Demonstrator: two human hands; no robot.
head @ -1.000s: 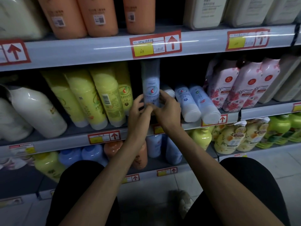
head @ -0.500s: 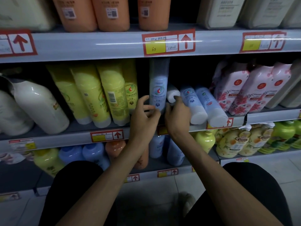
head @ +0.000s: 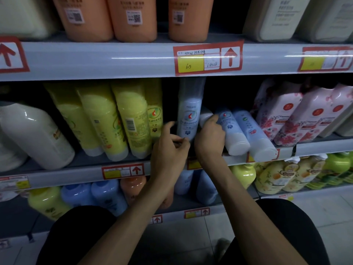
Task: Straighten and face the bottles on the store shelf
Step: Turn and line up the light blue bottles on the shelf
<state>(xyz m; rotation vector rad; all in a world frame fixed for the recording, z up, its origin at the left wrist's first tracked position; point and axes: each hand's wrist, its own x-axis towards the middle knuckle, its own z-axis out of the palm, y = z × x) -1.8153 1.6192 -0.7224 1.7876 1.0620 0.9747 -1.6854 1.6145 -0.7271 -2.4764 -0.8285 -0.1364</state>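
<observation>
My right hand (head: 210, 136) curls round a leaning white-ended plastic bottle (head: 205, 115) at frame centre, probably to stand it label-out. My left hand (head: 170, 148) curls beside the upright pale-blue cylindrical bottle (head: 189, 115), likely steadying it; whether it touches is unclear.

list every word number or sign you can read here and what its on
"615": handwritten on the yellow field of the middle price tag on the upper shelf edge.
"618228": handwritten on that tag's white field.
Red up arrow: printed on the same tag.
Handwriting along the tag's top: unreadable.
Labels on the orange bottles, yellow bottles and blue bottles: too blurred to read.
</observation>
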